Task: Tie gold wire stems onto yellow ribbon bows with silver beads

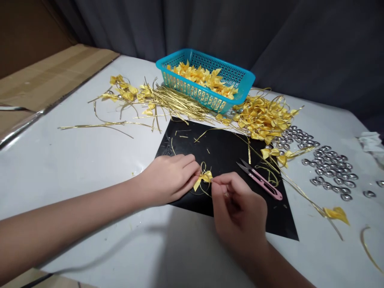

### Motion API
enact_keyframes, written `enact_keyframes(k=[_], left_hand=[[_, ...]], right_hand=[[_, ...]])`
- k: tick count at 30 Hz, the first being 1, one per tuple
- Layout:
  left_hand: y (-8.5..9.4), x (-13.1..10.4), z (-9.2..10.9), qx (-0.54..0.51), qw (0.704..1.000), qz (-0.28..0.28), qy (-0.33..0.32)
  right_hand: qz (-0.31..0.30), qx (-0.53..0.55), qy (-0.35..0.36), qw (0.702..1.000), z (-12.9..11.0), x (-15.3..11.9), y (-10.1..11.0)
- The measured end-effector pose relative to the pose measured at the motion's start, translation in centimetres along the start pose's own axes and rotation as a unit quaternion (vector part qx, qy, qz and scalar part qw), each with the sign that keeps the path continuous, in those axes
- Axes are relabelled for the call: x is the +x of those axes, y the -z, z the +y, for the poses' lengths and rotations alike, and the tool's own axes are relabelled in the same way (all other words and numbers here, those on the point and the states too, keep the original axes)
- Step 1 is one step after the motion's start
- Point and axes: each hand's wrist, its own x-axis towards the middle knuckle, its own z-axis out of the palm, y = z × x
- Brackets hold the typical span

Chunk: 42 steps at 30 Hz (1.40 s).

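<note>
Over a black mat (192,138), a small yellow ribbon bow (204,178) with thin gold cord loops sits between my two hands. My left hand (172,176) is closed, its fingertips pinching the bow's left side. On the other side, my right hand (240,210) pinches at the bow's right edge, thumb against forefinger; the exact bit of ribbon or cord it grips is too small to make out. Pink thread snips (264,184) lie on the mat to the right of my right hand. Short cord scraps (183,137) are scattered on the mat.
A turquoise basket (192,89) of yellow ribbon pieces stands at the back. Before it lies a bundle of gold cords (180,103). To the right are a heap of finished-looking yellow bows (261,118) and many silver oval beads (333,168). Cardboard (54,76) borders the left.
</note>
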Motion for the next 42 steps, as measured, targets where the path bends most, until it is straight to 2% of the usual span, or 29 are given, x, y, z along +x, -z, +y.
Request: enact_keyframes(k=[6,12,19,22,26,33,42], left_hand=[[-0.1,-0.5,0.0,0.039,0.997,0.054,-0.051],[-0.2,-0.5,-0.2,-0.054,0.998,0.04,-0.002],[-0.2,-0.7,-0.2,0.043,0.995,0.063,-0.07],[-0.1,-0.7,-0.2,0.067,0.992,0.066,-0.081],[-0.1,-0.6,-0.1,0.024,0.997,0.046,-0.064],[-0.1,0.0,0.0,0.01,1.0,0.001,-0.01],[-0.2,0.1,0.0,0.003,1.0,-0.008,0.002]], right_hand=[[-0.034,-0.063,0.04,0.997,0.7,0.5,0.1],[-0.036,-0.068,0.03,0.997,0.7,0.5,0.3],[-0.019,-0.038,-0.001,0.999,0.4,0.3,0.2],[0.006,-0.031,-0.019,0.999,-0.1,0.2,0.2],[0.024,-0.027,-0.012,0.999,-0.5,0.1,0.4],[-0.063,-0.037,0.028,0.997,0.5,0.1,0.2],[-0.073,-0.07,0.013,0.995,0.6,0.2,0.0]])
